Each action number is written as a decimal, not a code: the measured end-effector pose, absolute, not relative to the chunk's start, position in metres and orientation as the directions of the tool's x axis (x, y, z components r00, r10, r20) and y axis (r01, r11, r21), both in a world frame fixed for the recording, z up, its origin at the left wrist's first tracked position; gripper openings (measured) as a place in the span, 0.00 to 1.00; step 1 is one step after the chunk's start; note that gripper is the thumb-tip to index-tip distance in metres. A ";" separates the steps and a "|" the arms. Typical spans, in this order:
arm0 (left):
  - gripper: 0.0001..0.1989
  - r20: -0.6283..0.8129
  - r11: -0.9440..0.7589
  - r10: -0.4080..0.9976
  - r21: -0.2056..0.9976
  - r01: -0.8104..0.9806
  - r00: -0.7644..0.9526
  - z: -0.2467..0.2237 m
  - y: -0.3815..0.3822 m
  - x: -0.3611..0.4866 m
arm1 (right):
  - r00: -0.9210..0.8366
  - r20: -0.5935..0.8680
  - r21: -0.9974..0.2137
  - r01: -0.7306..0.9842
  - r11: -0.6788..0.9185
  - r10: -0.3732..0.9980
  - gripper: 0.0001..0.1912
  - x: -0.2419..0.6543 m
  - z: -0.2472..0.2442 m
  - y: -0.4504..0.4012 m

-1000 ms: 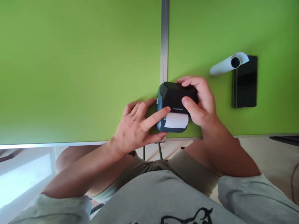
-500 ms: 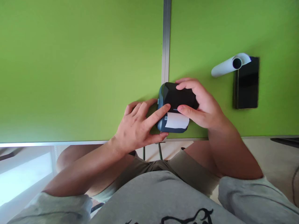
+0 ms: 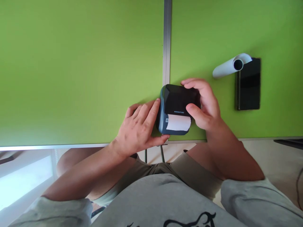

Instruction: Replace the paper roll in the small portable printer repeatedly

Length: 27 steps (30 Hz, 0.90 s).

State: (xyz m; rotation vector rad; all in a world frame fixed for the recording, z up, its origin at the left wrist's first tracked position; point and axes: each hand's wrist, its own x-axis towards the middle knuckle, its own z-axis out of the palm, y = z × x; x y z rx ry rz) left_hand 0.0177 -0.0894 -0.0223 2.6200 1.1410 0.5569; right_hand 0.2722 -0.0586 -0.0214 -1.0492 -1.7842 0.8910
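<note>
A small dark label printer [image 3: 178, 97] with a black lid and blue-grey sides rests on the green table near its front edge. From its front slot a strip of white label paper [image 3: 178, 122] sticks out. My left hand [image 3: 139, 127] is closed against the printer's left side, fingers along the side and thumb at the front corner. Around the right side curls my right hand [image 3: 204, 102], its fingers at the back edge and its thumb by the lid's right part. The printer's right side is hidden behind that hand.
Right of my hands, a white paper roll [image 3: 224, 69] lies tilted, its loose end over the top of a black phone [image 3: 249, 85]. A grey metal strip [image 3: 167, 41] divides the green tabletop [image 3: 82, 63]. The table's front edge runs just below the printer.
My left index finger has come off the lid and now lies along the printer's left side. My right thumb has shifted right, away from the lid's middle, uncovering the printed lettering.
</note>
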 end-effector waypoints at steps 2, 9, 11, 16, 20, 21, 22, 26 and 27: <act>0.49 0.241 -0.663 0.746 0.363 0.655 0.621 -0.021 -0.090 0.018 | -0.248 0.328 -0.883 0.264 0.389 0.912 0.21 0.271 -0.023 -0.059; 0.48 0.242 -0.666 0.741 0.379 0.642 0.626 -0.020 -0.089 0.017 | -0.268 0.290 -0.910 0.220 0.351 0.919 0.23 0.272 -0.024 -0.061; 0.48 0.240 -0.660 0.746 0.394 0.640 0.622 -0.021 -0.089 0.017 | -0.267 0.288 -0.909 0.226 0.351 0.920 0.24 0.272 -0.024 -0.061; 0.47 0.253 -0.656 0.752 0.388 0.648 0.609 -0.020 -0.088 0.019 | -0.269 0.282 -0.908 0.236 0.347 0.921 0.24 0.271 -0.024 -0.061; 0.45 0.275 -0.656 0.753 0.376 0.654 0.597 -0.018 -0.089 0.020 | -0.265 0.284 -0.901 0.254 0.351 0.922 0.24 0.272 -0.024 -0.062; 0.45 0.274 -0.655 0.754 0.376 0.655 0.597 -0.018 -0.089 0.020 | -0.264 0.283 -0.901 0.256 0.350 0.922 0.24 0.272 -0.024 -0.062; 0.45 0.269 -0.655 0.754 0.377 0.655 0.599 -0.017 -0.089 0.019 | -0.265 0.282 -0.902 0.254 0.349 0.922 0.24 0.272 -0.024 -0.062; 0.45 0.262 -0.652 0.755 0.394 0.648 0.601 -0.019 -0.089 0.018 | -0.282 0.268 -0.917 0.218 0.334 0.921 0.25 0.274 -0.025 -0.062; 0.45 0.262 -0.649 0.757 0.403 0.645 0.598 -0.019 -0.089 0.018 | -0.285 0.264 -0.923 0.203 0.327 0.921 0.26 0.274 -0.026 -0.062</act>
